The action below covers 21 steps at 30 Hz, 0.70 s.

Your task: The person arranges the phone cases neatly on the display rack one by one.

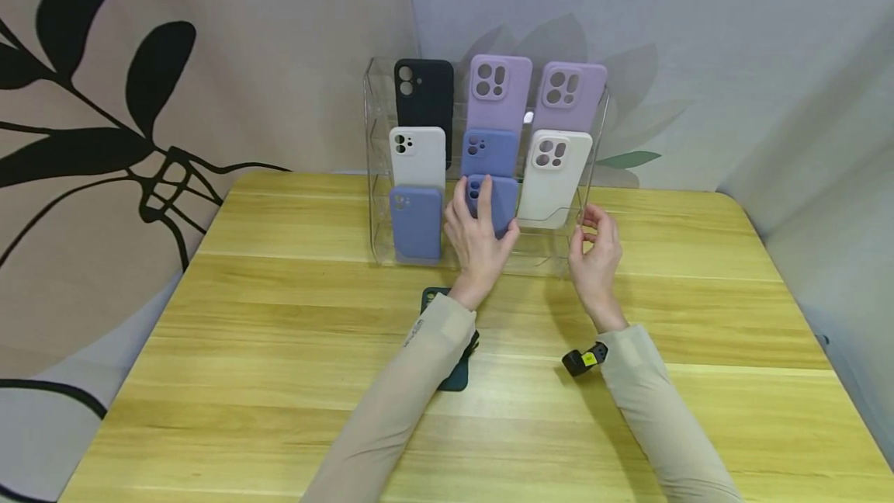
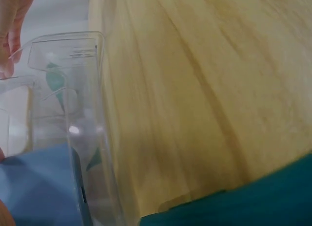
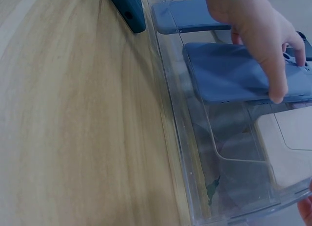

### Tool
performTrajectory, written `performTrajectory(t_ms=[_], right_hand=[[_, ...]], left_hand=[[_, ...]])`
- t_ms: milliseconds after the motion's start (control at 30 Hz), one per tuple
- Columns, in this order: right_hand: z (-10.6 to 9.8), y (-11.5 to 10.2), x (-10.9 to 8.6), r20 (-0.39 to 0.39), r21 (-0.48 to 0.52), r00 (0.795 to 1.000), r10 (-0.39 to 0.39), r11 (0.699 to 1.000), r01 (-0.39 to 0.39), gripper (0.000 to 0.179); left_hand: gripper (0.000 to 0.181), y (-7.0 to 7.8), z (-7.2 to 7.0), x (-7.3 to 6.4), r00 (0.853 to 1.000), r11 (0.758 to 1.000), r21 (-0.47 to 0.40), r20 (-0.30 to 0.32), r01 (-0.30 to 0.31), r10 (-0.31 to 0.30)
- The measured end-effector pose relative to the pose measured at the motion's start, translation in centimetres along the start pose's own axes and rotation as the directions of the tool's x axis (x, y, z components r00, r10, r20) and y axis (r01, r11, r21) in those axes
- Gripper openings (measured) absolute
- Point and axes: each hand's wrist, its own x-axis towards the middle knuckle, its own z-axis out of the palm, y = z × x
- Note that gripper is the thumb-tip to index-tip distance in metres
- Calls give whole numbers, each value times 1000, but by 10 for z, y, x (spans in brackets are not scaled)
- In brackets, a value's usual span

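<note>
My left hand (image 1: pixel 478 243) grips a blue phone case (image 3: pixel 222 72) in the lower middle place of a clear acrylic display rack (image 1: pixel 541 264). Its fingers lie over the case's camera end, and the thumb is along one side. With curled fingers, my right hand (image 1: pixel 597 258) pinches the rack's right side edge. A second blue case (image 1: pixel 417 227) stands at the lower left. Behind the gripped case stands another blue one (image 1: pixel 490 147), between a white case (image 1: pixel 419 157) on the left and a wider white case (image 1: pixel 555 177) on the right.
The back row has a black case (image 1: pixel 424 95) and two purple cases (image 1: pixel 499 91). A dark green case (image 1: pixel 457 377) lies on the wooden table (image 1: pixel 698 317), partly under my left forearm. Fabric with leaf prints (image 1: pixel 161 84) hangs behind the table.
</note>
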Motion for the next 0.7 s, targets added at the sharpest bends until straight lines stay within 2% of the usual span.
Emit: performTrajectory(t_ms=[267, 467, 700], right_hand=[[0, -1, 0, -5, 3, 1000, -2, 1000, 2, 27], [0, -2, 1, -3, 6, 1000, -1, 1000, 1, 27], [-1, -1, 0, 1, 0, 1000, -1, 1000, 1, 27]], left_hand=[[78, 1, 0, -3, 999, 998, 59, 43, 18, -21], [79, 3, 0, -5, 993, 993, 107, 101, 49, -60], [81, 6, -2, -5, 987, 987, 139, 130, 81, -100]])
